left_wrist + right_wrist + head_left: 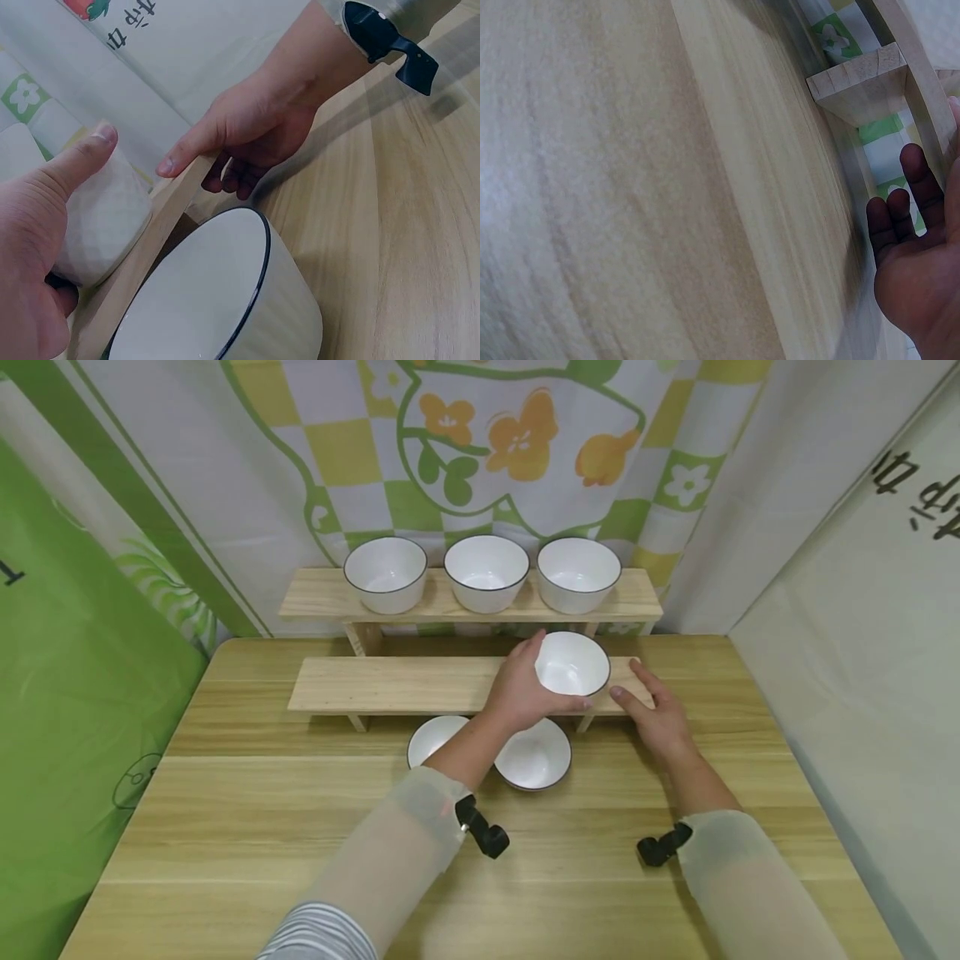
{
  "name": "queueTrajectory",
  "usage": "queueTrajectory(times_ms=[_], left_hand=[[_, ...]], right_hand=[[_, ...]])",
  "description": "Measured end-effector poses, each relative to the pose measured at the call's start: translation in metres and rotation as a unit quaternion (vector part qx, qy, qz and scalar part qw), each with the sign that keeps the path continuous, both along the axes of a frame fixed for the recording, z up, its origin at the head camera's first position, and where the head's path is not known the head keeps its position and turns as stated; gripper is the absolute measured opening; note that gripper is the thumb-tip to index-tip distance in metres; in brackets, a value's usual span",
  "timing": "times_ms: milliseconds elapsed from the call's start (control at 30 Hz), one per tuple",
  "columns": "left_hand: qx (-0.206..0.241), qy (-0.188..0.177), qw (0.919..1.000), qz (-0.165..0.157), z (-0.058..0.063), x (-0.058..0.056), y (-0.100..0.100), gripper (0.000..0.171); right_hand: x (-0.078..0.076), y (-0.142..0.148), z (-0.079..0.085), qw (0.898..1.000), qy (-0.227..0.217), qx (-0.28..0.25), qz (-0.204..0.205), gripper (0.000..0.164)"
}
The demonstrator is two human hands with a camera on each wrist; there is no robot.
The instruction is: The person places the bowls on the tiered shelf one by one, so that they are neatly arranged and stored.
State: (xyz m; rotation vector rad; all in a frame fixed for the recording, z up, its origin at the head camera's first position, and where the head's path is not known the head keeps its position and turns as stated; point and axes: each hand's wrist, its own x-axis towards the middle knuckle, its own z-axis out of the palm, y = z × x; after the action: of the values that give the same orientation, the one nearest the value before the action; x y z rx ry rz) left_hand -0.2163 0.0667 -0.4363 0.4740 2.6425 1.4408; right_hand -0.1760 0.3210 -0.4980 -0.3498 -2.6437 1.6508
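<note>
My left hand (519,690) holds a white bowl (573,665) with a dark rim on the lower shelf (397,683), fingers along its left side and thumb at the front. In the left wrist view the same bowl (105,225) stands upright on the board, partly behind the hand. At the shelf's right end my right hand (663,722) grips the board, thumb on top. Its other fingers (922,184) reach below the board in the right wrist view. Below the left forearm, two more white bowls stand on the table: one bowl (432,739) partly covered, another bowl (534,760) nearer the middle.
The upper shelf (315,593) carries a left bowl (386,572), a middle bowl (486,572) and a right bowl (578,572) in a row. Both shelves stand at the back of the wooden table (285,827). A patterned curtain (345,452) hangs behind.
</note>
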Motion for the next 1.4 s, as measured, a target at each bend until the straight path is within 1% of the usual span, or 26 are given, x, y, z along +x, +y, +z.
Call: queueTrajectory(times_ms=[167,300,433,533,700,900,1167,1400], left_hand=[[0.016,-0.013,0.9998,-0.007,-0.001,0.002,-0.002,0.137],[0.029,-0.021,0.9993,-0.009,-0.002,0.003,-0.005,0.139],[0.043,-0.023,0.9987,-0.009,-0.002,0.003,-0.009,0.14],[0.047,-0.02,0.9986,-0.012,-0.003,0.004,-0.013,0.139],[0.036,-0.014,0.9991,-0.018,-0.005,0.005,-0.02,0.137],[0.022,-0.006,0.9996,-0.017,-0.006,0.007,-0.029,0.136],[0.024,-0.003,0.9996,-0.014,-0.005,0.012,-0.04,0.134],[0.018,0.005,0.9993,-0.033,-0.006,0.014,-0.052,0.134]], right_hand=[[0.001,-0.001,0.001,1.0,0.0,-0.006,0.0,0.079],[0.001,-0.001,0.001,1.0,0.003,-0.001,0.005,0.081],[0.0,-0.001,0.0,1.0,0.0,0.009,0.008,0.083],[-0.001,-0.001,0.0,1.0,0.0,0.006,0.004,0.083],[-0.001,-0.002,-0.001,1.0,0.001,-0.006,0.0,0.082],[0.0,-0.002,0.0,1.0,-0.004,-0.003,0.005,0.082],[0.0,0.0,0.0,1.0,-0.003,0.002,0.012,0.085],[0.0,-0.001,0.001,1.0,-0.008,0.002,0.012,0.084]])
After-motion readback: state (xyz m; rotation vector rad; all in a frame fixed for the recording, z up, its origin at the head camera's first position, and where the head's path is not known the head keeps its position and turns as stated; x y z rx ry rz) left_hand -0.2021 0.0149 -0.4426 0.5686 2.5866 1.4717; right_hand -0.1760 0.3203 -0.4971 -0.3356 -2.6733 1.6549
